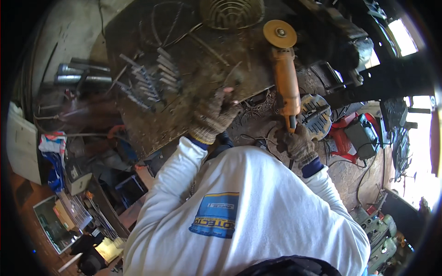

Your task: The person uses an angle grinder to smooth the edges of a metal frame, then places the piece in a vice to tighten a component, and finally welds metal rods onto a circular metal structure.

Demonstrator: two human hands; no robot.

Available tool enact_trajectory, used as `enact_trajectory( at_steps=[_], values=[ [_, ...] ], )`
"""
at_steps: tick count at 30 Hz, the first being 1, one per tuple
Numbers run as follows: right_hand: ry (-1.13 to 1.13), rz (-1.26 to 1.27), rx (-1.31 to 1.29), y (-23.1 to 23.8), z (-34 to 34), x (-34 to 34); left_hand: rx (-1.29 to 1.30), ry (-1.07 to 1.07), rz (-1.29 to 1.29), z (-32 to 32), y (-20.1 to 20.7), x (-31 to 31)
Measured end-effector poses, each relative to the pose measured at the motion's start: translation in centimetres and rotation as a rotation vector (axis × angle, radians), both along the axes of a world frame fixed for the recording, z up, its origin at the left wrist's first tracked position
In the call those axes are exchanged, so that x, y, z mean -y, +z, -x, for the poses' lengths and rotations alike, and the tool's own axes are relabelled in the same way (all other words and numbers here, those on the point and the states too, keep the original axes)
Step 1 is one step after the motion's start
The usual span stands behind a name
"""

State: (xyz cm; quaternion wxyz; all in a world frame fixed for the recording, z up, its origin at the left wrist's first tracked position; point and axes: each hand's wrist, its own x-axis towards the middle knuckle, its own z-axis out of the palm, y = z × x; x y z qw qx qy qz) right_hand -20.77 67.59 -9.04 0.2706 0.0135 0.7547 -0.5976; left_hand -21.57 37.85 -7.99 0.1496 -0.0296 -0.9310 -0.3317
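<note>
My left hand (212, 115), in a brown knit work glove with bare fingertips, is over the near edge of the dark workbench (170, 117). Its thumb and fingers look apart. A thin dark strip (234, 71) lies just past the fingertips; I cannot tell whether they touch it. My right hand (301, 146), gloved alike, is closed at the tail end of an orange angle grinder (287, 83), where the cord leaves it. The grinder's yellowish disc (280, 33) points away from me. Left of my left hand, several short metal rods (146, 83) lie in rows on the bench.
A round slotted metal piece (315, 117) is beside the grinder. At right are a red and grey case (357, 138) and a dark metal beam (382, 80). Metal tubes (83, 73) lie at far left. A round grille (232, 11) sits on the bench's far side.
</note>
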Motion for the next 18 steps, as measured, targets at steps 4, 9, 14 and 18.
enact_trajectory(
  at_steps=[4,9,14,18],
  values=[
    [-0.167,0.167,0.237,1.4,0.7,4.6,-0.048,-0.062,-0.164,-0.4,0.1,0.9],
    [-0.445,0.218,0.271,2.0,0.9,8.4,-0.041,-0.29,-0.662,0.2,-1.3,1.8],
    [-0.336,-0.013,0.166,3.4,2.3,9.9,-0.026,-0.4,-0.682,-0.9,-2.6,3.3],
    [-0.389,0.018,0.135,1.4,3.3,9.5,-0.005,-0.361,-0.276,-1.9,2.8,6.3]
  ],
)
